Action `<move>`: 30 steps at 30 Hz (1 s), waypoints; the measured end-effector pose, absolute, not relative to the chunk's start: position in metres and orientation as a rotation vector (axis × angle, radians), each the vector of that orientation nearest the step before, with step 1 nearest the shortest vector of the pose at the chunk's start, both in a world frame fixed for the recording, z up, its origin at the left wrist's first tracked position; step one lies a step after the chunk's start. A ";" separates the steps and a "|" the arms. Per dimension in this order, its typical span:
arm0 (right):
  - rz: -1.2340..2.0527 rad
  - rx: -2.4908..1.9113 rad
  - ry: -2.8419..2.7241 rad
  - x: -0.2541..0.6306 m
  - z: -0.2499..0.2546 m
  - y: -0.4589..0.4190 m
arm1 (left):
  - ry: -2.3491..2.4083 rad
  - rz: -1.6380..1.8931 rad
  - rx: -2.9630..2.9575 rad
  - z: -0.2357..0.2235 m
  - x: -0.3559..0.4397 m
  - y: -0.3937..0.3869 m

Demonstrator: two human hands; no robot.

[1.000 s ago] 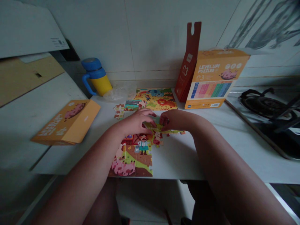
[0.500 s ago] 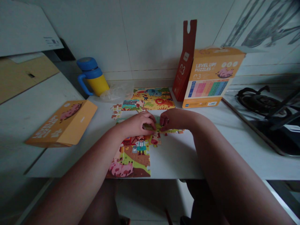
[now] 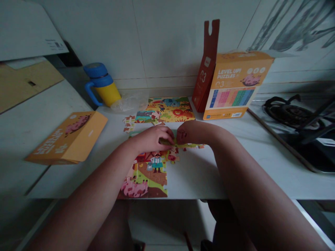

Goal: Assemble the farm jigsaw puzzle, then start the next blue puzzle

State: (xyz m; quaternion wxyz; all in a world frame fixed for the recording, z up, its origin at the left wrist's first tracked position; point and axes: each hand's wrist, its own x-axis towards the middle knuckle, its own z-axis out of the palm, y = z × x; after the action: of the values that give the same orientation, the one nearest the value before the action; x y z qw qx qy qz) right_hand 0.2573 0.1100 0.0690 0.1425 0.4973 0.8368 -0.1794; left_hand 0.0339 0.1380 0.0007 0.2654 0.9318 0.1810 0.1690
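Resting on the puzzle (image 3: 156, 179) on the table (image 3: 195, 174), the left hand (image 3: 155, 137) curls and the right hand (image 3: 190, 132) folds inward, maybe so pieces (image 3: 173, 155) don't slide; I cannot tell if either grips any.

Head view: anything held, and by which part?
Can't tell: the bare left hand and bare right hand are at the multicoloured, flat jigsaw puzzle; any grip is hidden beneath them.

Dim light softly shadows the tabletop (image 3: 191, 183).
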 end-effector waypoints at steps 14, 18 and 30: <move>-0.358 1.348 2.463 0.255 0.066 0.108 | 0.468 0.444 2.506 0.003 0.035 0.137; -0.360 1.353 2.456 0.256 0.063 0.110 | 0.478 0.430 2.509 0.003 0.036 0.137; -0.478 1.376 2.456 0.259 0.057 0.110 | 0.558 0.422 2.552 0.006 0.034 0.137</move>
State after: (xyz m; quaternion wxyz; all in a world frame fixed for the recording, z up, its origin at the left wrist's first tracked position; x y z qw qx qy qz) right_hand 0.2594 0.1098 0.0570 0.1427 0.4770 0.8513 -0.1656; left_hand 0.0336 0.1366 0.0057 0.2453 0.9350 0.2044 0.1545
